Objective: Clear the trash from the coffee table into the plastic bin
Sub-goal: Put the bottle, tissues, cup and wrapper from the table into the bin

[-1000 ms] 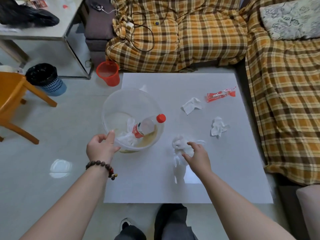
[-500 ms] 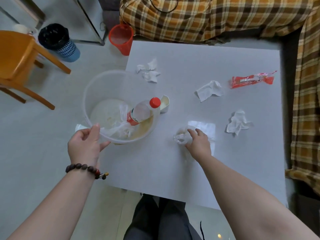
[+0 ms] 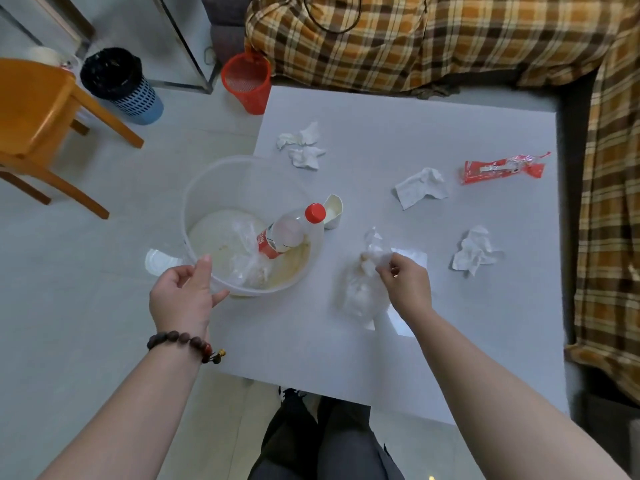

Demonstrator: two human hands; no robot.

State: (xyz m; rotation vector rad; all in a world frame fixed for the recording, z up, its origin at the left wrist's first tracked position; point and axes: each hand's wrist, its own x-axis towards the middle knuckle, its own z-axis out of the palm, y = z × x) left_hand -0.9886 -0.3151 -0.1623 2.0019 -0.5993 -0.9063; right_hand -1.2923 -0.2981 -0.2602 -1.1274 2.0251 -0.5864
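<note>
A clear plastic bin (image 3: 207, 178) overhangs the left edge of the white coffee table (image 3: 398, 133); inside lie a red-capped bottle (image 3: 291, 230) and crumpled clear plastic. My left hand (image 3: 183, 296) grips the bin's near rim. My right hand (image 3: 405, 282) pinches the neck of a clear plastic bag (image 3: 360, 289) lifted just off the table. Crumpled tissues lie at the far left (image 3: 304, 147), the middle (image 3: 420, 187) and the right (image 3: 476, 252). A red wrapper (image 3: 502, 167) lies far right. A small white cup (image 3: 333, 211) stands behind the bin.
A plaid-covered sofa (image 3: 433, 36) wraps the table's far and right sides. A red basket (image 3: 247, 81), a black-lined blue bin (image 3: 119, 84) and an orange chair (image 3: 38, 112) stand on the floor to the left. My legs (image 3: 322, 441) are below the near edge.
My right hand has pinched the clear bag and raised it off the table. My view has tilted down and closer. My left hand stays on the bin's rim.
</note>
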